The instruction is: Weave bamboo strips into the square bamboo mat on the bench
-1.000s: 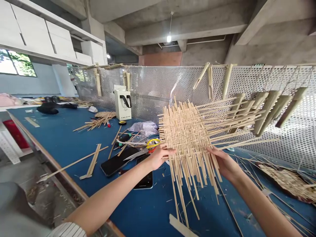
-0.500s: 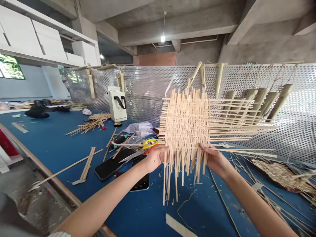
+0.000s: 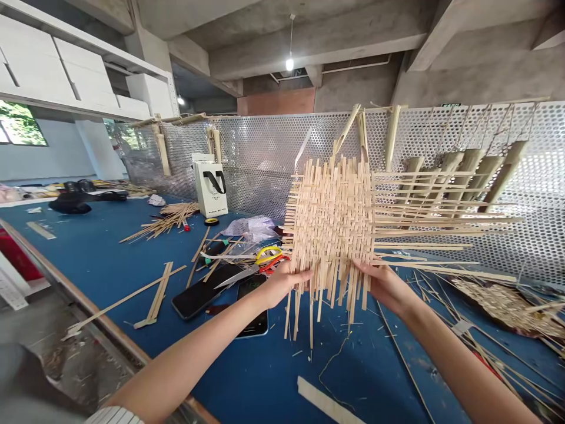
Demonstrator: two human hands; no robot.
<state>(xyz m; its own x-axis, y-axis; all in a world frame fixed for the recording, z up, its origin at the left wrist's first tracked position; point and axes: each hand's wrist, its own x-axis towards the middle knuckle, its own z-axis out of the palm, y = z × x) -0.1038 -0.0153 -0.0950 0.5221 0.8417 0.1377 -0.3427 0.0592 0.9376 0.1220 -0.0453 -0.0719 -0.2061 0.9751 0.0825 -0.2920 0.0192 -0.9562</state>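
I hold a woven mat of pale bamboo strips (image 3: 335, 218) upright in the air above the blue table (image 3: 110, 253). Loose strip ends stick out to the right and hang down below it. My left hand (image 3: 282, 280) grips the mat's lower left edge, fingers closed on the strips. My right hand (image 3: 382, 282) grips its lower right edge from behind, thumb on the front.
Below my left hand lie yellow-handled scissors (image 3: 260, 262), two dark phones (image 3: 200, 294) and loose bamboo strips (image 3: 154, 297). A white box (image 3: 212, 185) stands near a perforated metal screen (image 3: 265, 159) hung with bamboo tubes. Another woven piece (image 3: 503, 303) lies at right.
The mat has been turned from tilted to upright and square to me, and raised a little. Both hands have shifted along its lower edge while still holding it.
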